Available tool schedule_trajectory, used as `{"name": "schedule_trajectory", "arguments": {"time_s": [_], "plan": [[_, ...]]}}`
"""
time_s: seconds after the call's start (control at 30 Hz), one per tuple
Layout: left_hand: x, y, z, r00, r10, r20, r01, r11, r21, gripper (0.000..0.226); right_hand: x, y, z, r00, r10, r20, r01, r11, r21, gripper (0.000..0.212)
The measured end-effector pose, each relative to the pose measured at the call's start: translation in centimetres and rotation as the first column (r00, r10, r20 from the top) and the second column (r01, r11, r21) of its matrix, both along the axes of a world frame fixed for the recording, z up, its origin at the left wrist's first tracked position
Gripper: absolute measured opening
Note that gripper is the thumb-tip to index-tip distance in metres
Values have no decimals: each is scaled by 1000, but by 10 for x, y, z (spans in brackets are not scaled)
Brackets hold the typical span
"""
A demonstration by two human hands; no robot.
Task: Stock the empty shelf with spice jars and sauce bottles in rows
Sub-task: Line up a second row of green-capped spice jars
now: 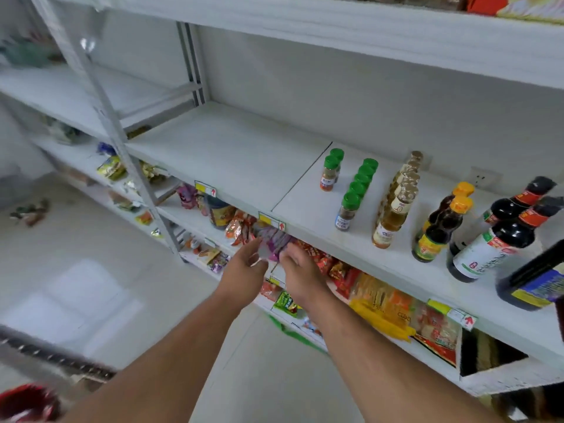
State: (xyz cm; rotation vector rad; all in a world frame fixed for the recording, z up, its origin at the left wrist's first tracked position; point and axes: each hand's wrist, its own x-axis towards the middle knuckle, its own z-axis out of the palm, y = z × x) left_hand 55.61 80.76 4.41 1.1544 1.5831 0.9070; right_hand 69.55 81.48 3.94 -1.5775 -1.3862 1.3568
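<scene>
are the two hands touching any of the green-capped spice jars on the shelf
Apart. The head view shows the left hand and right hand below the shelf's front edge, with bare shelf between them and the green-capped spice jars.

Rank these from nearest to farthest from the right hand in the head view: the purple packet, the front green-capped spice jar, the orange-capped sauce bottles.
1. purple packet, at the right hand, on the lower shelf.
2. front green-capped spice jar, upper shelf, up and right.
3. orange-capped sauce bottles, farther right along that shelf.
</scene>
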Motion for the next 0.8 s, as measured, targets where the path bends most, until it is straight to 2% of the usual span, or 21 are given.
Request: {"name": "schedule_trajectory", "arguments": {"time_s": [0.13, 0.4, 0.5, 0.6, 0.8], "plan": [[-29, -44, -3, 995, 92, 25, -92, 996, -2, 47, -28, -29, 8, 998, 58, 2, -58, 998, -17, 48], [-81, -159, -30, 964, 266, 26, -265, 963, -52, 56, -87, -110, -14, 975, 215, 49, -212, 976, -49, 52], [-94, -194, -31, 943, 332, -2, -332, 942, -51, 57, -96, -139, -7, 956, 285, 73, -283, 958, -41, 35], [-98, -221, -20, 918, 396, -7, -396, 918, -19, 56, -103, -158, 7, 941, 331, 72, -330, 944, -34, 53], [-86, -281, 2, 872, 486, -51, -487, 874, 5, 58, -104, -195, 14, 881, 468, 65, -469, 883, -4, 55]]}}
